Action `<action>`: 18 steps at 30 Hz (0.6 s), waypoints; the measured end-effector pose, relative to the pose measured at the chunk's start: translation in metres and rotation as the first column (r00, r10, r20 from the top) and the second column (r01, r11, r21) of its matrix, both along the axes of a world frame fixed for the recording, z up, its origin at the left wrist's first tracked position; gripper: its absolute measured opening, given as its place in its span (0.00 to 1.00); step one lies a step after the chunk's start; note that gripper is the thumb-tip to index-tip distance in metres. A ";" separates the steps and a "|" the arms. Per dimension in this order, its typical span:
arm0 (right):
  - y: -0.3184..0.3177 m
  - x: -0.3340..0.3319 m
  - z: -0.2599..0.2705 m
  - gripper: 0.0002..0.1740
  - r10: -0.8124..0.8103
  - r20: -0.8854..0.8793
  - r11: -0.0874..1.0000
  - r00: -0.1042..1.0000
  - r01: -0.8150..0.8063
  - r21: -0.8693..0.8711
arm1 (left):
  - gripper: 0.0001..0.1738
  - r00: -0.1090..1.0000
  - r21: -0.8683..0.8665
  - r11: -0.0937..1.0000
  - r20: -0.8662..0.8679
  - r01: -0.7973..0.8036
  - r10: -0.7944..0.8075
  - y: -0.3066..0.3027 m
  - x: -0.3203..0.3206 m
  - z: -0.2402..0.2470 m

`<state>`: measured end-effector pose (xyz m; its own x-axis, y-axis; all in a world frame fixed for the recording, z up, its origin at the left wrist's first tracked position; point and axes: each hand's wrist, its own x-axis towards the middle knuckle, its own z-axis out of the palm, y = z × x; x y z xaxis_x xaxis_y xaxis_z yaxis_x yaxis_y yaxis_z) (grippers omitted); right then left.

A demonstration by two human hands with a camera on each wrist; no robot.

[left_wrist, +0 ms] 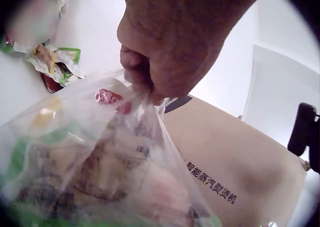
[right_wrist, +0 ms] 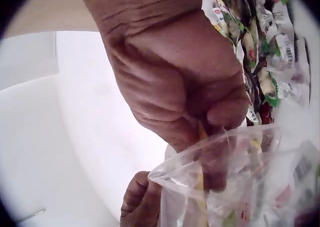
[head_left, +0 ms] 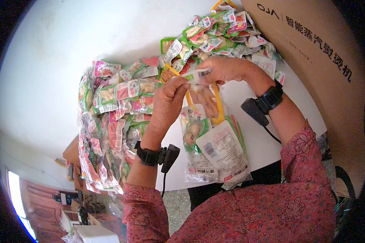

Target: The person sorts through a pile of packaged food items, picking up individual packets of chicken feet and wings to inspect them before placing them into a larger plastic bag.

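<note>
A clear plastic bag (left_wrist: 145, 157) full of packets hangs below both hands. My left hand (head_left: 170, 101), also in the left wrist view (left_wrist: 170, 47), pinches its gathered rim. The fingers of my right hand (head_left: 227, 69) are at the bag's mouth; in the right wrist view this hand (right_wrist: 180, 77) reaches partly inside and pinches a yellow-edged packet (right_wrist: 201, 187). In the head view the yellow-edged packet (head_left: 205, 103) lies above a white-backed packet (head_left: 223, 148) with a barcode. A white flap with a barcode (head_left: 205, 73) shows between the hands.
Filled clear bags of packets (head_left: 109, 133) lie on the white table (head_left: 61, 60) at left. Loose packets (head_left: 215, 36) are heaped at the back. A large cardboard box (head_left: 312, 52) stands along the right edge. Cables hang from the wrist cameras.
</note>
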<state>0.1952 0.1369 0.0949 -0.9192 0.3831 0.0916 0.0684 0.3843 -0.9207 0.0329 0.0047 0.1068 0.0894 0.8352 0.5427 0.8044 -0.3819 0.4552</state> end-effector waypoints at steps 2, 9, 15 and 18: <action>-0.001 0.000 0.002 0.14 0.002 -0.001 1.000 1.000 -0.002 0.005 | 0.05 1.000 0.019 1.000 0.003 0.013 -0.013 -0.001 -0.001 0.000; -0.006 0.007 0.008 0.14 0.057 -0.008 0.994 0.998 -0.058 -0.098 | 0.05 0.998 -0.125 0.992 0.063 0.030 -0.023 -0.007 -0.001 0.005; -0.006 0.005 0.013 0.12 -0.139 0.063 0.975 0.988 0.126 0.182 | 0.12 0.990 -0.440 0.887 0.049 0.138 -0.130 -0.020 0.004 0.025; -0.010 0.008 0.018 0.12 -0.151 0.095 0.968 0.984 0.127 0.214 | 0.20 0.989 -0.512 0.858 -0.097 0.050 -0.115 -0.024 0.010 0.028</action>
<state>0.2032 0.1273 0.1133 -0.8671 0.4911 0.0835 0.2310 0.5449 -0.8060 0.0432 -0.0195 0.1352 0.2072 0.9779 0.0272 0.8410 -0.1923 0.5058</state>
